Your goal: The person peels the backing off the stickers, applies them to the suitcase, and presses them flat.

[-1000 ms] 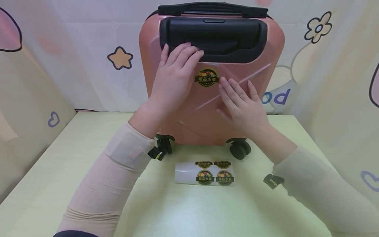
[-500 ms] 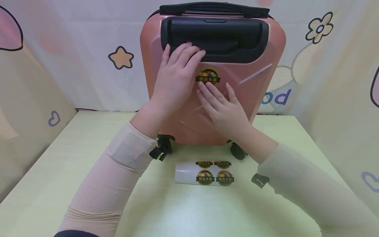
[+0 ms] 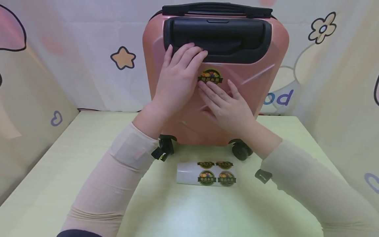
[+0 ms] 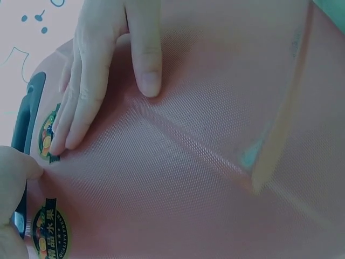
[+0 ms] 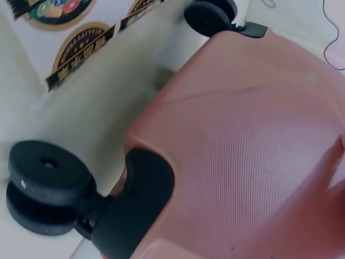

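Note:
A pink suitcase (image 3: 189, 131) with a black recessed handle panel (image 3: 225, 29) stands upright on the table. My left hand (image 3: 179, 74) lies flat against its upper left, fingertips over the panel's lower edge. My right hand (image 3: 229, 107) touches the suitcase with straight fingers (image 4: 81, 102), their tips on the lower part of a round fruit sticker (image 3: 211, 75) below the panel. Another round sticker (image 4: 51, 229) shows on the suitcase in the left wrist view, close to my left thumb; in the head view my left hand hides it.
On the table (image 3: 189, 210) in front of the suitcase lies a white sheet (image 3: 186, 174) bearing several of the same stickers. Black wheels (image 3: 241, 150) stick out at the suitcase's base. A patterned curtain (image 3: 88, 65) hangs behind.
My right hand has moved left, from the right side of the sticker to its lower edge, and now covers part of it. My left hand stays in place on the suitcase.

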Motion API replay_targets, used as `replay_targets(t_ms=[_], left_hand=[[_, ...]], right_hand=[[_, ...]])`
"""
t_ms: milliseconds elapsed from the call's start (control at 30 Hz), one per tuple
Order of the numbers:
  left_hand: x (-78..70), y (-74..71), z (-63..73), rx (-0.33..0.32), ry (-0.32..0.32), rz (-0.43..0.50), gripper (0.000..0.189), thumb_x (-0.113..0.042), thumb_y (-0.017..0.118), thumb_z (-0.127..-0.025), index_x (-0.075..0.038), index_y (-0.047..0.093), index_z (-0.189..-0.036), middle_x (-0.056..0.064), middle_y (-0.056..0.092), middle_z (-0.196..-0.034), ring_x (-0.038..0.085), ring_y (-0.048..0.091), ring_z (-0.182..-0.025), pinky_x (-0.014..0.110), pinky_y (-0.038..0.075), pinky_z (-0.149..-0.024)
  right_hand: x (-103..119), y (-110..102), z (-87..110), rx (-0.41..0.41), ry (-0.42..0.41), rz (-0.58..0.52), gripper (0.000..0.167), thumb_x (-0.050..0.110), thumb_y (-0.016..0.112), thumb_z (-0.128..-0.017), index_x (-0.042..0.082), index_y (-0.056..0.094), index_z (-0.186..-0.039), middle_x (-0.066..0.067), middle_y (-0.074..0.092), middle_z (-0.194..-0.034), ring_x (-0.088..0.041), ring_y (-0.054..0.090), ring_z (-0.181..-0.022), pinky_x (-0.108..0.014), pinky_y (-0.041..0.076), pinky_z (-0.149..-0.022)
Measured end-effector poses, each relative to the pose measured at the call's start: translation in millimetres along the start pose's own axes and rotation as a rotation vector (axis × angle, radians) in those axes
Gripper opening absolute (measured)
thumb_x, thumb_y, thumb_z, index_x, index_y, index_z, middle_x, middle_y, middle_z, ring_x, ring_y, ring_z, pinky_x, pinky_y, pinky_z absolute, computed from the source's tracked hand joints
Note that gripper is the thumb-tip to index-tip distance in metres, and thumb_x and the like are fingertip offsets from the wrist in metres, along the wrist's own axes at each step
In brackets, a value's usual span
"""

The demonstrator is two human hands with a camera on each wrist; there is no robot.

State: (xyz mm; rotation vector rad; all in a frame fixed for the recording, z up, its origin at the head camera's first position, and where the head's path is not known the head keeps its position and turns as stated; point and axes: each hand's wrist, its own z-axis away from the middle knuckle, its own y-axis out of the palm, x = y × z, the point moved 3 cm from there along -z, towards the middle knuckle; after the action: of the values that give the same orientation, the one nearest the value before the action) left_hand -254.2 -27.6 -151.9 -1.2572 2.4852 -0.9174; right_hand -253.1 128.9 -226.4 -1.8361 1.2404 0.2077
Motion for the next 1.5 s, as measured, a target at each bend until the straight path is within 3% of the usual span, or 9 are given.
replay_targets(t_ms=[233,567,1000,1267,1500], left_hand=[[1.2,-0.6,-0.2,0.000,-0.004,0.002,0.038,-0.016,0.051,-0.096,-0.011,0.051,-0.133,0.006,0.050,-0.134,0.020,0.032,-0.133,0.040,0.003,-0.111],[1.5,-0.5,0.2,0.008,-0.003,-0.001,0.037,-0.015,0.048,-0.097,-0.011,0.050,-0.134,0.005,0.050,-0.134,0.019,0.032,-0.133,0.040,0.003,-0.111],[1.4,-1.2,0.8,0.011,-0.001,-0.009,0.038,-0.015,0.049,-0.096,-0.011,0.051,-0.134,0.005,0.050,-0.134,0.019,0.032,-0.133,0.040,0.003,-0.111],[-1.3,-0.5,-0.8,0.009,-0.005,-0.009,0.038,-0.015,0.050,-0.096,-0.011,0.050,-0.134,0.006,0.049,-0.135,0.019,0.031,-0.133,0.041,0.002,-0.111],[0.7,0.0,-0.2,0.001,-0.005,0.014,0.038,-0.015,0.050,-0.096,-0.009,0.051,-0.133,0.007,0.050,-0.134,0.021,0.032,-0.133,0.040,0.002,-0.111]], right_hand=[[-11.0,-6.4,4.3,0.020,-0.010,-0.015,0.064,0.036,0.053,-0.094,0.009,0.028,-0.146,-0.006,0.025,-0.151,-0.019,0.017,-0.140,-0.052,0.010,-0.110],[-18.6,-11.7,10.4,-0.074,-0.001,-0.007,0.054,0.040,0.031,-0.101,0.009,0.034,-0.144,-0.003,0.027,-0.150,-0.017,0.024,-0.138,-0.051,0.014,-0.109],[-25.2,-15.2,17.7,-0.118,0.041,0.012,0.054,0.040,0.029,-0.101,0.009,0.033,-0.145,-0.003,0.024,-0.151,-0.019,0.023,-0.138,-0.051,0.016,-0.108],[-30.8,-18.0,23.6,-0.131,0.136,-0.045,0.059,0.042,0.032,-0.099,0.005,0.032,-0.144,-0.007,0.024,-0.151,-0.022,0.021,-0.139,-0.051,0.013,-0.109],[-14.3,-9.3,16.4,-0.125,0.049,-0.022,0.056,0.040,0.035,-0.099,0.003,0.037,-0.142,-0.010,0.030,-0.148,-0.023,0.024,-0.138,-0.052,0.016,-0.109]])
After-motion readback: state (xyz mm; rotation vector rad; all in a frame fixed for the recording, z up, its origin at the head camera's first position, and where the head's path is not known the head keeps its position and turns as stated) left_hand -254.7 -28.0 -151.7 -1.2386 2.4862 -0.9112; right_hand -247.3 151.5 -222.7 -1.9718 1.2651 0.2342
